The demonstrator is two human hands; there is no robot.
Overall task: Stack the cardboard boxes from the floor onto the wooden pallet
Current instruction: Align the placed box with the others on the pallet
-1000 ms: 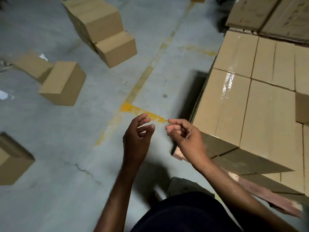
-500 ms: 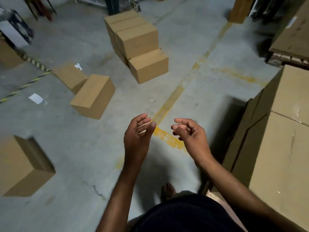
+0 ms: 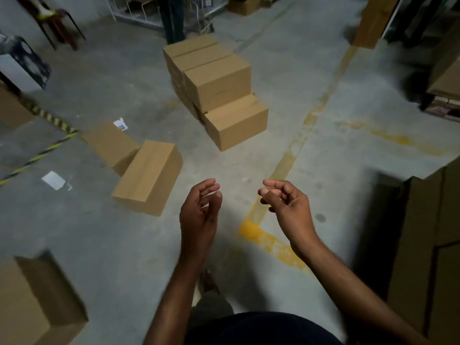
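1. Open room: bare concrete floor [image 3: 249,168] lies ahead of both hands, crossed by a yellow painted line [image 3: 293,155].
2. Left hand [image 3: 199,210] and right hand [image 3: 288,205] hang over that floor, apart, fingers loosely curled, gripping nothing.
3. Boxes on the floor, left to right: near box [image 3: 32,302] at the bottom-left corner, cut off by the frame; flat box [image 3: 109,143]; tipped box [image 3: 149,178] leaning on it; floor stack [image 3: 214,78] with a low front box [image 3: 236,120] touching it.
4. In the way: the tipped box is nearest the left hand. Striped tape [image 3: 49,145] and a paper scrap [image 3: 53,180] lie further left.
5. Right edge: tall box wall [image 3: 423,245], just beside the right forearm.
6. Hard to make out: the wall's base is in shadow, so I cannot tell what it stands on. The top edge is blurred: a chair [image 3: 59,23], someone's legs [image 3: 171,18].
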